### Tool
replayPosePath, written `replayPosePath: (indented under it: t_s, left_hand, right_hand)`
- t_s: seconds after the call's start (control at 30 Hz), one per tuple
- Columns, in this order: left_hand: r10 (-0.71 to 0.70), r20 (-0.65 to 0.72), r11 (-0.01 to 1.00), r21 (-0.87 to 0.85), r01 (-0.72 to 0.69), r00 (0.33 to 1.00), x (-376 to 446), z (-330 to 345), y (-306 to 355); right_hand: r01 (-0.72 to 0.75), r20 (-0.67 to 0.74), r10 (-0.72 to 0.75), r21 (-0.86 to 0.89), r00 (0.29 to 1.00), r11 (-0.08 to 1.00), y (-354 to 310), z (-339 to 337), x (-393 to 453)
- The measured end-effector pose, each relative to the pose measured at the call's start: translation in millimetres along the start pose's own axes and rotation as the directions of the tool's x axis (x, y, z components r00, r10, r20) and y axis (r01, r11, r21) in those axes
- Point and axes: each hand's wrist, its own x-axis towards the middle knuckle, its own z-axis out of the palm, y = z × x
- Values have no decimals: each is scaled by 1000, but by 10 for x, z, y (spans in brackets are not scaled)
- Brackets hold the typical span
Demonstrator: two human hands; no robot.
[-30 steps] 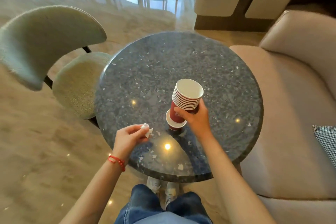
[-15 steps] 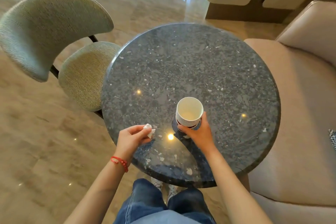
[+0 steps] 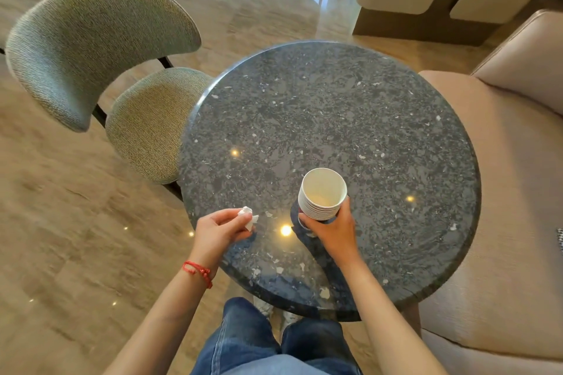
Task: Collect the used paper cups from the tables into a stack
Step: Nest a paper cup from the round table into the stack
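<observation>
A stack of several paper cups with white rims and insides stands upright on the round dark stone table, near its front. My right hand grips the stack low down from the near side, hiding the bottom cups. My left hand hovers at the table's front left edge and pinches a small crumpled white tissue. A red cord is tied round my left wrist.
A green upholstered chair stands close against the table's left side. A beige sofa runs along the right. My legs in jeans are under the table's near edge. Glossy floor lies to the left and behind.
The tilted stack held over a single red cup has come down onto it and now stands upright as one stack. My left hand has kept the tissue.
</observation>
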Motion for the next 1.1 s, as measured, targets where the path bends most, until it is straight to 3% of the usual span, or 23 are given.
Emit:
replayPosePath:
  t_s: [0.3,0.53,0.83,1.1]
  left_hand:
    - [80,-160,985,-142,-103,984,-156,-254,1]
    - [109,-392,934,-274,-229,913,-548,-248,-218]
    - [2,-706,829,-395,-396,708,-1423,-264,-735]
    - [-146,-900,725,-380,-575,411,-2477,-490,-1276]
  right_hand:
    - [64,246,-79,68,966,996,-350,133,66]
    - [185,508,-210,99,836,978,-609,200,100]
    - [295,807,-254,104,533,950,-693,488,-292]
    - [348,971,-203,147,130,926,-660,1034,-1310]
